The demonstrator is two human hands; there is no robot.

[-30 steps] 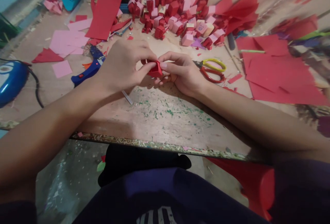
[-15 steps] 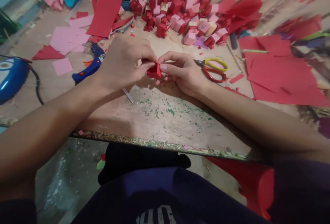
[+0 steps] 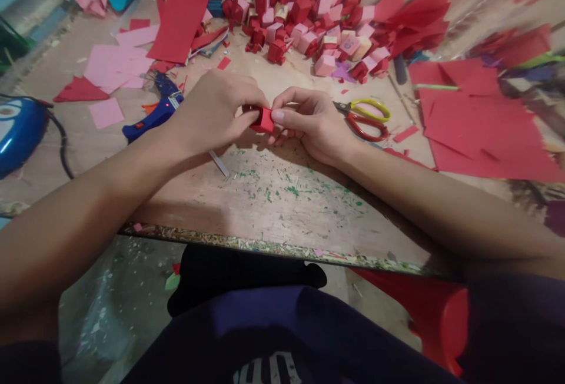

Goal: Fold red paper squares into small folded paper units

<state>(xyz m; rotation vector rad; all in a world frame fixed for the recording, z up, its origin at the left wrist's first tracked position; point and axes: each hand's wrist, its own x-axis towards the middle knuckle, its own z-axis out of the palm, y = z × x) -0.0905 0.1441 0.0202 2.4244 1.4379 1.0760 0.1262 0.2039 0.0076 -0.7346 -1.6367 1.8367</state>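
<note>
Both my hands meet over the middle of a worn wooden table (image 3: 282, 207). Between them is a small red folded paper piece (image 3: 263, 119). My left hand (image 3: 216, 110) pinches its left side with curled fingers. My right hand (image 3: 309, 120) presses its right side with thumb and fingertips. The piece is held just above the tabletop and is partly hidden by my fingers.
A heap of small red and pink paper cubes (image 3: 309, 25) lies at the back. Red paper sheets (image 3: 477, 125) cover the right, pink sheets (image 3: 110, 69) the left. Scissors (image 3: 364, 119) lie by my right hand, a blue glue gun (image 3: 150, 118) by my left. A blue device (image 3: 17, 136) sits far left.
The red paper piece has been turned and pressed between my fingers, looking more closed and boxy now. Both hands stay in nearly the same place.
</note>
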